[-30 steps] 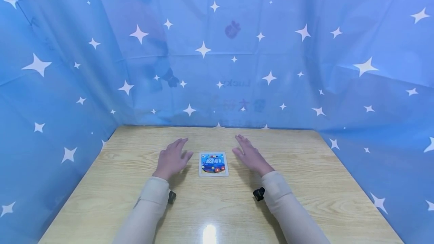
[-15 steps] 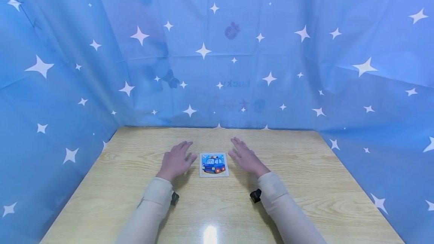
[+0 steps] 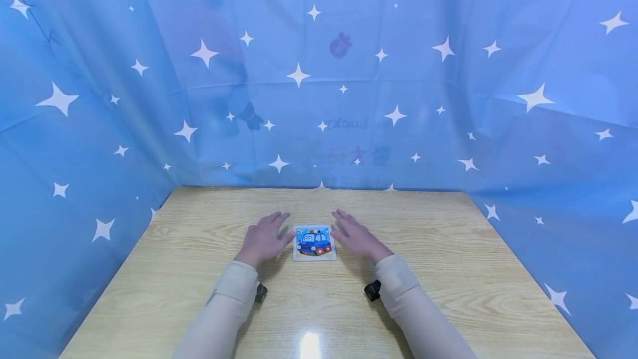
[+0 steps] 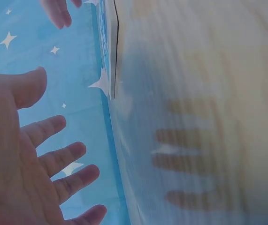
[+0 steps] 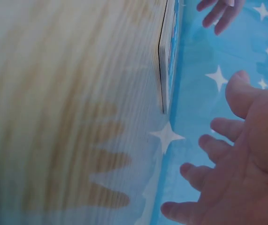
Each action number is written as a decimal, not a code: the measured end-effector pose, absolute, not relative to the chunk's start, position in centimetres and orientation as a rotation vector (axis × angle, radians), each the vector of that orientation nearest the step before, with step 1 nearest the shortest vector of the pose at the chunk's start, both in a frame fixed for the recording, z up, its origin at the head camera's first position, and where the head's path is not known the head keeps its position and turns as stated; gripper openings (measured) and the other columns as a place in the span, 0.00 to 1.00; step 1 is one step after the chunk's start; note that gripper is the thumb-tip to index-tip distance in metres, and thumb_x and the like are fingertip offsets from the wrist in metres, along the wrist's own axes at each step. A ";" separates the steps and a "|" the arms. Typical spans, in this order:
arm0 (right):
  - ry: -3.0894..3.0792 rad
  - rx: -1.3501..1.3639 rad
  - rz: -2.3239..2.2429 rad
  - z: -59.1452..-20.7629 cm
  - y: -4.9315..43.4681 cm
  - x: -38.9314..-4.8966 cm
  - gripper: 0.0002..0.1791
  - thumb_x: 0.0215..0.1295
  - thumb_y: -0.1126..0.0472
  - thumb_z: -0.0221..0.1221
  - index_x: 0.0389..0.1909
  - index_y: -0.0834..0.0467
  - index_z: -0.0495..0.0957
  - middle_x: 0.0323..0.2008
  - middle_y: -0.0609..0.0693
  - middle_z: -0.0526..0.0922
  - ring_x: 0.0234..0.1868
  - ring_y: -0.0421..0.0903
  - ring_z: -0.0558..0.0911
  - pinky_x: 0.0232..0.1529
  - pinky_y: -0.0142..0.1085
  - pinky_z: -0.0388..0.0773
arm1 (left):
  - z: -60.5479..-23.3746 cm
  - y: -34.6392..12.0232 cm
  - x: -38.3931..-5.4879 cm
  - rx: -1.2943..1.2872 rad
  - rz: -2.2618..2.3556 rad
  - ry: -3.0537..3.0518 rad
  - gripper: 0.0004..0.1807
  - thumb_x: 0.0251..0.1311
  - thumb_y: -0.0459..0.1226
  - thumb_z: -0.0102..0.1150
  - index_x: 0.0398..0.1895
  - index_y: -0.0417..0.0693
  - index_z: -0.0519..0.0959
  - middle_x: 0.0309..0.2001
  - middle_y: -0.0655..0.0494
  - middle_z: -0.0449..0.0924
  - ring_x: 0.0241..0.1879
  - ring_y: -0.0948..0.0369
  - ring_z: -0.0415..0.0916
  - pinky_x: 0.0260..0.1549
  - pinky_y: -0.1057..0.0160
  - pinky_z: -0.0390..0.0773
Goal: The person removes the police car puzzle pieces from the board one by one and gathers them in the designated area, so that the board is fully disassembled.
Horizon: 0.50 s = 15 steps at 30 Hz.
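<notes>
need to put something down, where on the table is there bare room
The table is bare left of the left sleeve, right of the right sleeve, between the sleeves on the near side of the picture tile, and along the far edge by the curtain. It is crowded around the tile, with the left hand and right hand close at either side.

Free room above the picture board (image 3: 314, 244)

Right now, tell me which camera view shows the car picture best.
The head view, because it shows nearly the whole car picture, printed front included. Both wrist views show it almost edge-on, cut off at the top.
</notes>
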State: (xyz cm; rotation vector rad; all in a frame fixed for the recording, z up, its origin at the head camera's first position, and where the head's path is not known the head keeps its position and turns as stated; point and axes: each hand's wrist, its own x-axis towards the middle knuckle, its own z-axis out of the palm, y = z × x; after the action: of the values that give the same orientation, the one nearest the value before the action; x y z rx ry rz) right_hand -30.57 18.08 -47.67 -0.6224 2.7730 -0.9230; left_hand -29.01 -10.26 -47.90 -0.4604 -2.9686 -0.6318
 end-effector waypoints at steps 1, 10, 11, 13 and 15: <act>2.759 -0.620 -0.923 -47.7 18.0 -30.5 0.35 0.81 0.48 0.46 0.82 0.55 0.47 0.81 0.56 0.45 0.80 0.61 0.43 0.75 0.62 0.44 | -48.0 -10.2 -29.0 -0.460 -0.641 -2.971 0.35 0.73 0.56 0.50 0.77 0.52 0.63 0.75 0.43 0.61 0.72 0.40 0.60 0.64 0.30 0.61; 2.682 -0.646 -0.859 -48.0 17.8 -30.5 0.40 0.78 0.48 0.52 0.81 0.61 0.48 0.81 0.58 0.47 0.79 0.63 0.45 0.75 0.61 0.45 | -48.2 -9.4 -29.1 -0.519 -0.571 -3.026 0.34 0.74 0.56 0.48 0.78 0.54 0.62 0.77 0.45 0.59 0.73 0.41 0.58 0.65 0.30 0.60; 2.677 -0.649 -0.848 -48.1 17.8 -30.6 0.41 0.78 0.48 0.53 0.81 0.61 0.48 0.80 0.59 0.47 0.79 0.63 0.45 0.74 0.62 0.46 | -48.2 -9.3 -29.0 -0.526 -0.560 -3.035 0.34 0.74 0.56 0.48 0.78 0.54 0.62 0.77 0.46 0.59 0.74 0.41 0.58 0.65 0.31 0.60; 2.664 -0.653 -0.825 -48.1 17.7 -30.6 0.41 0.77 0.47 0.53 0.81 0.61 0.48 0.80 0.59 0.48 0.79 0.63 0.46 0.74 0.62 0.47 | -48.0 -9.2 -28.9 -0.537 -0.555 -3.052 0.34 0.74 0.57 0.48 0.78 0.54 0.63 0.77 0.46 0.58 0.74 0.41 0.57 0.65 0.31 0.60; 2.656 -0.667 -0.801 -48.1 17.6 -30.6 0.42 0.77 0.46 0.54 0.80 0.62 0.48 0.80 0.60 0.48 0.79 0.65 0.47 0.73 0.64 0.47 | -48.0 -9.1 -28.9 -0.545 -0.553 -3.066 0.35 0.73 0.57 0.49 0.78 0.55 0.63 0.77 0.46 0.58 0.74 0.40 0.56 0.65 0.31 0.59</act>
State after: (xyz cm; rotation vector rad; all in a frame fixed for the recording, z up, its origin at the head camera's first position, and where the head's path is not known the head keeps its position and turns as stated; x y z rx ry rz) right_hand -30.62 17.63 -48.12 -0.6665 2.6558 -0.8012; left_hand -28.91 -9.08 -47.95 -0.5453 -3.0665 -0.5533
